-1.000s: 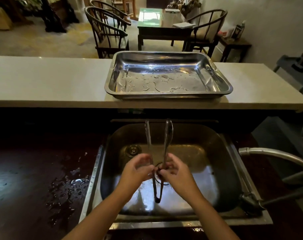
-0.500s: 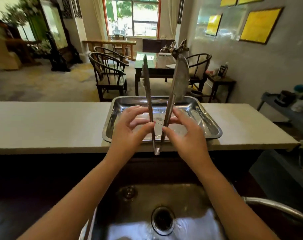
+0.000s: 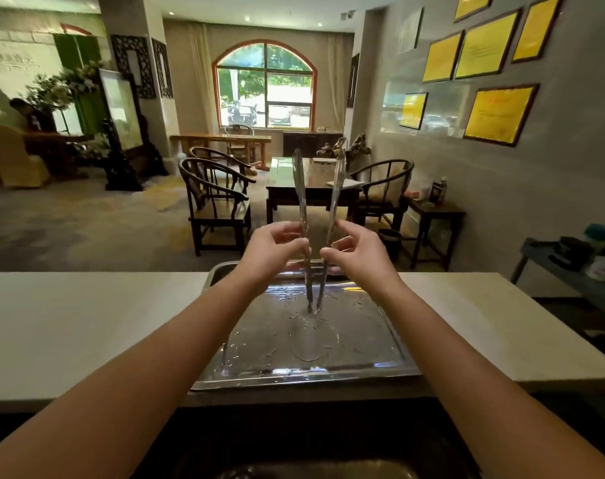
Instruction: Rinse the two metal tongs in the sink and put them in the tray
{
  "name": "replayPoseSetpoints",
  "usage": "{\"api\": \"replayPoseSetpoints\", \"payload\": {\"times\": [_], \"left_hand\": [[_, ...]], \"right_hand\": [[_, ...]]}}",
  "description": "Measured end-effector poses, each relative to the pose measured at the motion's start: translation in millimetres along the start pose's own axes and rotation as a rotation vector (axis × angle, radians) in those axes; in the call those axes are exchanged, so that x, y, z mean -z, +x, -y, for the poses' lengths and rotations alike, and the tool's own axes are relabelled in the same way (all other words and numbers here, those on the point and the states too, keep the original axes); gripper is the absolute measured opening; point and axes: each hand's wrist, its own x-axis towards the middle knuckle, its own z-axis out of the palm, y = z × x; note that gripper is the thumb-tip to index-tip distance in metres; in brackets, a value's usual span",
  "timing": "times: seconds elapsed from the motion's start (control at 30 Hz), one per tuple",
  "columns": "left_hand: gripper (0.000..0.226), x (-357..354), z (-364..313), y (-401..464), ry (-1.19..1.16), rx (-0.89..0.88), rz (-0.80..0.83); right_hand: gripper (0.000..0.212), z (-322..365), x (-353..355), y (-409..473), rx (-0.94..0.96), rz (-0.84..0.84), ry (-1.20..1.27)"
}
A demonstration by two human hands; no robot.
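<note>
A pair of metal tongs (image 3: 301, 209) stands upright over the steel tray (image 3: 397, 340), its joined end low near the wet tray floor and its two arms spread upward. My left hand (image 3: 276, 248) pinches the left arm and my right hand (image 3: 359, 250) pinches the right arm, both about halfway up. The tray sits on the pale counter (image 3: 86, 326) with water drops on its bottom. Only one pair of tongs is in view. The sink (image 3: 314, 470) shows just its far rim at the bottom edge.
Beyond the counter is a room with dark wooden chairs (image 3: 218, 202), a table (image 3: 314, 188) and a small side table (image 3: 435, 216). A shelf with items (image 3: 577, 261) stands at the right. A seated person (image 3: 31, 115) is far left.
Both hands lifted the tongs out of the sink and carried them forward over the tray. The view tilted up, so the sink has dropped almost out of sight.
</note>
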Motion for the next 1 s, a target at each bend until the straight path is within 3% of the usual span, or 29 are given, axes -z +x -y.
{"api": "replayPoseSetpoints", "payload": {"times": [0.23, 0.5, 0.73, 0.9, 1.0], "left_hand": [[0.019, -0.9, 60.7, 30.4, -0.008, 0.362, 0.051], [0.017, -2.1, 95.6, 26.1, 0.146, 0.636, 0.103], [0.018, -13.0, 106.8, 20.3, 0.324, 0.586, 0.095], [0.022, -14.9, 109.9, 11.9, 0.444, 0.553, 0.087], [0.022, -17.4, 113.1, 10.0, 0.447, 0.55, 0.078]], "right_hand": [[0.058, -48.8, -19.5, 24.7, -0.368, 0.238, 0.244], [0.067, -77.2, -35.3, 22.8, -0.61, 0.426, 0.163], [0.065, -87.4, -35.4, 17.5, -0.663, 0.465, 0.092], [0.032, -89.1, -37.4, 11.7, -0.656, 0.497, -0.002], [0.032, -91.1, -40.1, 8.6, -0.649, 0.47, -0.012]]}}
